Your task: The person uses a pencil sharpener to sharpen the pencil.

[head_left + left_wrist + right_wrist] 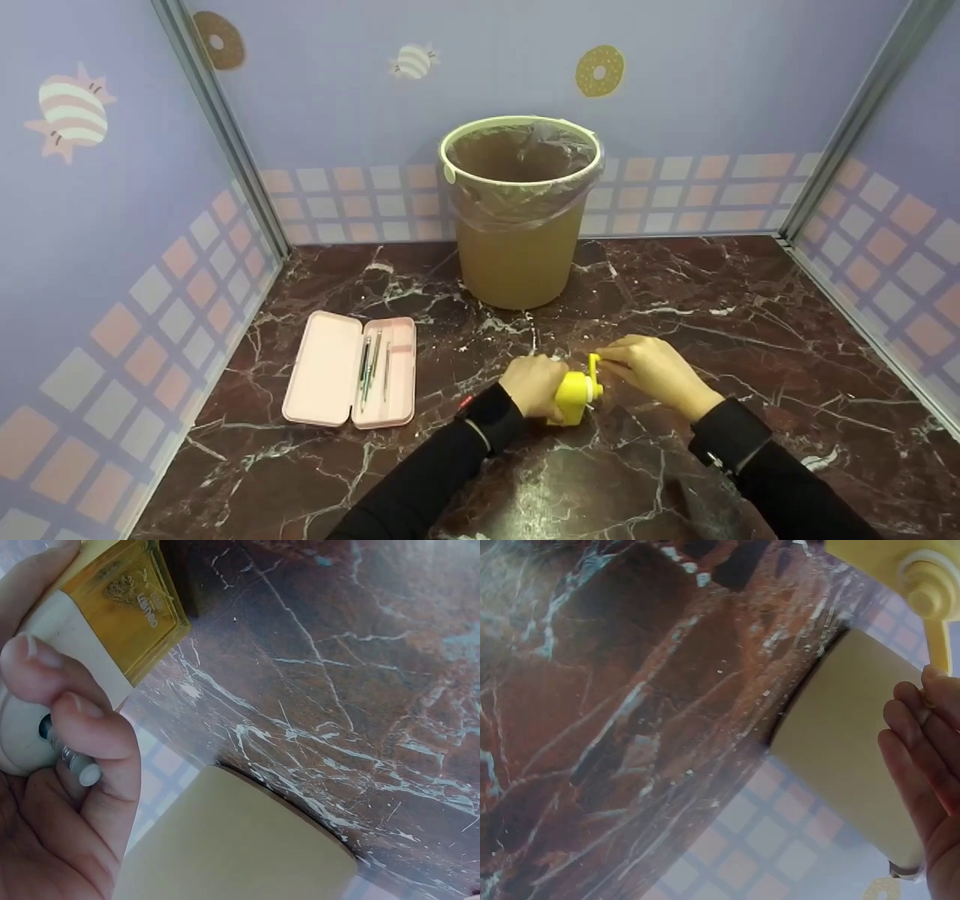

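Note:
My left hand (531, 384) grips a yellow crank pencil sharpener (571, 399) low over the marbled table. In the left wrist view, the blunt grey end of a pencil (78, 765) sticks out of the hole in the sharpener's pale face, between my curled fingers. The see-through yellow shavings drawer (135, 604) shows some dark bits inside. With thumb and fingertips my right hand (654, 375) pinches the end of the yellow crank handle (937, 645), which points upward in the head view. The rest of the pencil is hidden inside the sharpener.
Left of my hands lies an open pink pencil case (322, 371) with several slim pencils or pens (367, 375) in it. Behind the hands stands a tan bin (517, 262) with a clear liner. Patterned walls enclose the dark marbled table (675, 300) at the back and both sides.

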Tool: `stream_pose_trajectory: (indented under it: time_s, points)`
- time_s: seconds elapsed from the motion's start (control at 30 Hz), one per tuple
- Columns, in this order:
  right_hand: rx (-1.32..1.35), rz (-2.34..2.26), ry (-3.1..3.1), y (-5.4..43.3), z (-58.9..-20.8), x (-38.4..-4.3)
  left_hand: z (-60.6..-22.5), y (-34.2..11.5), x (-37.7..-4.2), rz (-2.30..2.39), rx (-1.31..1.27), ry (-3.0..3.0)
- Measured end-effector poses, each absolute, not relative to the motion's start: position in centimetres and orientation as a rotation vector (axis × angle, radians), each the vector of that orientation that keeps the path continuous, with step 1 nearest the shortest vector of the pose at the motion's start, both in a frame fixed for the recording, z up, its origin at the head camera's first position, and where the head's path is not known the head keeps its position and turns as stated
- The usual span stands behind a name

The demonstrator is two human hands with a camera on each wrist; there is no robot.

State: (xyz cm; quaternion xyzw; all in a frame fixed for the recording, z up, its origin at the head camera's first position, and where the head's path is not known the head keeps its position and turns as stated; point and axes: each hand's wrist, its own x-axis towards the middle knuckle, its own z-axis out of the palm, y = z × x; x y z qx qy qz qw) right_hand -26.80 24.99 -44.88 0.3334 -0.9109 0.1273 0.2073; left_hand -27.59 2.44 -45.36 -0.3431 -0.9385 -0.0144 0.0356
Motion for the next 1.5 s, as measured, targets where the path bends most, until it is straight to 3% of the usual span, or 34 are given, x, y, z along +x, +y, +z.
stream_pose_trajectory:
  time_s: [0.87,1.5]
  points:
    - [0.997,0.322,-2.541,24.5,-47.8,-27.4,-45.8,2.1,-27.4,-0.076,-1.048,-2.838]
    - [1.005,0.42,-2.585,24.6,-49.7,-25.7,-45.7,2.2,-27.4,-0.126,-1.014,-2.878]
